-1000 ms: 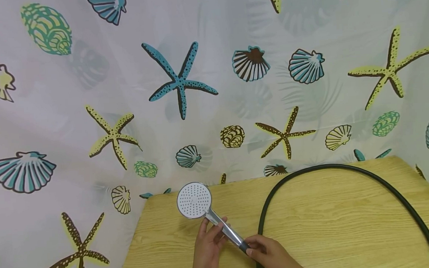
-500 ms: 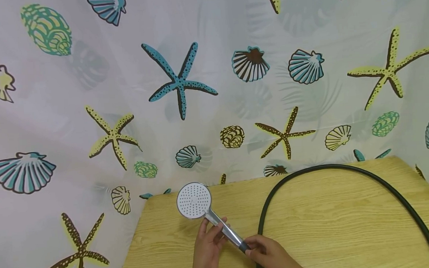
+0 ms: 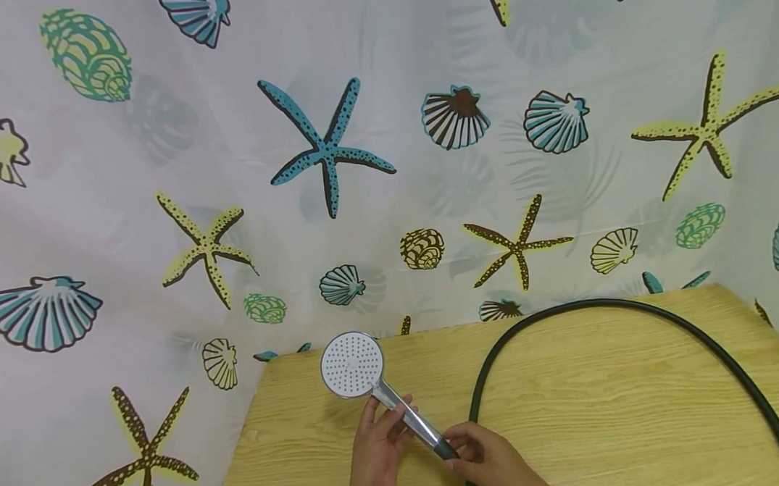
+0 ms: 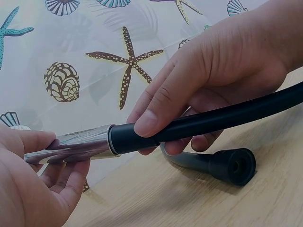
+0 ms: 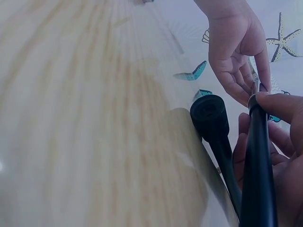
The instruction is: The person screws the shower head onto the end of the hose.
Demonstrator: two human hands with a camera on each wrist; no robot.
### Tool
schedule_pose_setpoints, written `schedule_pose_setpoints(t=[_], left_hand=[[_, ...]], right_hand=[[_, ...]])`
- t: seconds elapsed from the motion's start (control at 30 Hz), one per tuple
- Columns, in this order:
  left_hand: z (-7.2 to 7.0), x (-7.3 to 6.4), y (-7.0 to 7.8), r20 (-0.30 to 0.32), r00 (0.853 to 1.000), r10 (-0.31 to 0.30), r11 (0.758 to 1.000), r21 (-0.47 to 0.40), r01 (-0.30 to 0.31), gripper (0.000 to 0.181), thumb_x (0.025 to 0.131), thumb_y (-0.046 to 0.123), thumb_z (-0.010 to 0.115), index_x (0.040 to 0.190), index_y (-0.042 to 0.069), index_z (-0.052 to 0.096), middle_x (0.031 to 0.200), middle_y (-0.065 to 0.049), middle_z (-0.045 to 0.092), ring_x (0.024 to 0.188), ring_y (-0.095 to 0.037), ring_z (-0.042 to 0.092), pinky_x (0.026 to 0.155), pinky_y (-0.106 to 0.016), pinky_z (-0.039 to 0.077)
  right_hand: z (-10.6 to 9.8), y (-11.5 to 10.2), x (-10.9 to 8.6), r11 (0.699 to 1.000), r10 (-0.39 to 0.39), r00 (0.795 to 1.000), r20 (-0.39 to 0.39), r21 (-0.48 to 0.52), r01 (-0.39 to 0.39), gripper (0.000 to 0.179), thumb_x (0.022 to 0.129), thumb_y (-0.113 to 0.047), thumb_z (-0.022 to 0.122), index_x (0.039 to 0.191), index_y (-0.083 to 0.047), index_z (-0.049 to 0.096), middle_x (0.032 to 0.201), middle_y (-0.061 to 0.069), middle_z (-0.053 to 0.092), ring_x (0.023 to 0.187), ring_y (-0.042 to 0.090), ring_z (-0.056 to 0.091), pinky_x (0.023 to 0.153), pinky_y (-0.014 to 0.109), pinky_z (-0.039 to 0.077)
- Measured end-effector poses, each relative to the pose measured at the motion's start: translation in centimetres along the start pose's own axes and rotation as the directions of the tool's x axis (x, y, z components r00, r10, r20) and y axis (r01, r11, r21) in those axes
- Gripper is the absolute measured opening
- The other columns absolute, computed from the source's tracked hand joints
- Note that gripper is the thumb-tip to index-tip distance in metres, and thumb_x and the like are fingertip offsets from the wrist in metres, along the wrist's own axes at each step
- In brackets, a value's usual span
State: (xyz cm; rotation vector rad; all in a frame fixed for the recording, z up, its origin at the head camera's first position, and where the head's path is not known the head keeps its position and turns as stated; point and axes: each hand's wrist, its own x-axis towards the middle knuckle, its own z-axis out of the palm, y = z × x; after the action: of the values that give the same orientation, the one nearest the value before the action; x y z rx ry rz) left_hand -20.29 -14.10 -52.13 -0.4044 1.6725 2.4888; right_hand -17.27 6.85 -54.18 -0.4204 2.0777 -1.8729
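My left hand [image 3: 374, 450] holds the chrome handle of a shower head [image 3: 352, 363], its round white spray face tilted up and to the left. At the handle's lower end, my right hand [image 3: 493, 459] grips the black end fitting of a black shower hose [image 4: 236, 113] between thumb and fingers. In the left wrist view the fitting meets the metal rim of the handle [image 4: 80, 144] in one straight line. Behind my right fingers, the hose's other end [image 4: 232, 165], a wider black connector with a round opening, lies on the wooden table.
The hose [image 3: 601, 302] loops in a wide arc over the right side of the wooden table [image 3: 293, 436]. A white curtain [image 3: 386, 163] printed with shells and starfish hangs behind the table and along both its sides.
My right thumb and fingers have shifted slightly around the black fitting, the thumb now lower. My left hand and the shower head stay in place.
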Motion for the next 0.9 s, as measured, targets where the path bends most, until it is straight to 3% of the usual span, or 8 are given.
schedule_pose_setpoints(t=[0.9], left_hand=[[0.07,0.02,-0.01,-0.006,1.0,0.005,1.0,0.015,-0.005,0.072,0.095,0.022,0.071,0.155,0.013,0.033,0.124,-0.003,0.072,0.108,-0.014,0.07,0.095,-0.03,0.058]], right_hand=[[-0.07,0.6,0.16,0.999,-0.026,1.0,0.0,-0.03,0.026,0.034,0.095,-0.022,0.07,0.126,-0.01,0.063,0.113,0.007,0.069,0.1,0.016,0.065,0.082,0.022,0.055]])
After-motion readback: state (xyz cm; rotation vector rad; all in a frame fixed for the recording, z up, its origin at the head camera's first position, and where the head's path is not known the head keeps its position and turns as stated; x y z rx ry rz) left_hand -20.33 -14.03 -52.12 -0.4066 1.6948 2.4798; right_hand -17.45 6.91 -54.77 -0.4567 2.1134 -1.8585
